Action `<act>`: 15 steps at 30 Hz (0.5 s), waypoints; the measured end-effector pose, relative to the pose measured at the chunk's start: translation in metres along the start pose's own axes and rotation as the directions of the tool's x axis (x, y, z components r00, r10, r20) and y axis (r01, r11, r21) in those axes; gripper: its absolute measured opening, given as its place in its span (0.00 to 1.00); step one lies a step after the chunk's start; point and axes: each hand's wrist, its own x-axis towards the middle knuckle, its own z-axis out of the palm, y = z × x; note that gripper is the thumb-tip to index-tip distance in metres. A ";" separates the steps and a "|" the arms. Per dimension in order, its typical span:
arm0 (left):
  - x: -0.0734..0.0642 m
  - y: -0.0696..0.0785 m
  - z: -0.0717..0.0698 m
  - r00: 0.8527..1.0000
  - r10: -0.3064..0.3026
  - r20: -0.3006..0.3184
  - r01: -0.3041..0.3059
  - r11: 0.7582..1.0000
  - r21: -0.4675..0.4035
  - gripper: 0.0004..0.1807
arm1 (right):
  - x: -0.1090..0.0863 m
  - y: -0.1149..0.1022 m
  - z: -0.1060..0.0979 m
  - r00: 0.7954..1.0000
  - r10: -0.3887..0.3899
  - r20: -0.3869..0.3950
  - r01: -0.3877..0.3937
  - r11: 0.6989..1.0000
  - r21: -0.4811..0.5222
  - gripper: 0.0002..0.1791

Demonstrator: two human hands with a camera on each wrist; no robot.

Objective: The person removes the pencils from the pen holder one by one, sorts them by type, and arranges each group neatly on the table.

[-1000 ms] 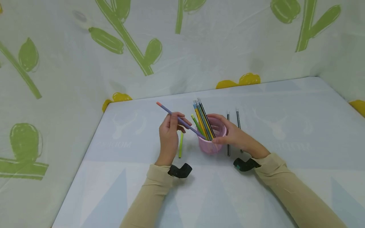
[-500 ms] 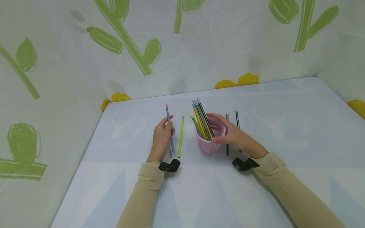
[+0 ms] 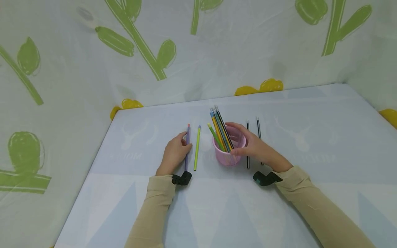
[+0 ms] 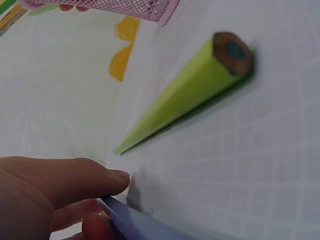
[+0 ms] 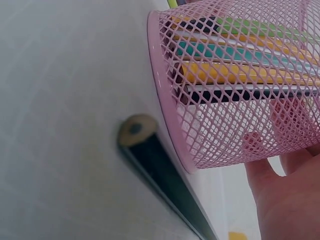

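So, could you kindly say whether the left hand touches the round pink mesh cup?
No, the left hand is at a slim purple pencil, with a slim lime pencil between hand and cup.

Purple pencil (image 3: 186, 159) near upright pink cup (image 3: 227, 159)

I'm at a table (image 3: 341, 120) in a snug, covered corner, a home or a dressed booth, I can't tell which. Creased pale wall coverings (image 3: 229, 58) with green leafy stems (image 3: 139, 41) and yellow scalloped shapes (image 3: 271, 84) rise on three sides; deer heads (image 3: 300, 142), blue-grey triangles (image 3: 238, 220) and faint lettering (image 3: 319, 158) mark the table's top.
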 end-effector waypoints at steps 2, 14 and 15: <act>-0.001 0.001 0.000 1.000 0.013 -0.013 -0.013 1.000 0.024 0.28 | 0.000 0.000 0.000 1.000 0.004 -0.001 -0.004 1.000 0.003 0.42; -0.001 0.006 0.004 0.986 0.002 -0.169 -0.035 0.981 -0.191 0.18 | 0.000 0.000 0.000 1.000 -0.002 -0.002 0.002 1.000 0.000 0.42; -0.001 0.008 0.004 0.986 0.013 -0.168 -0.055 0.966 -0.251 0.17 | -0.001 0.000 0.000 1.000 -0.002 -0.003 0.002 1.000 -0.001 0.42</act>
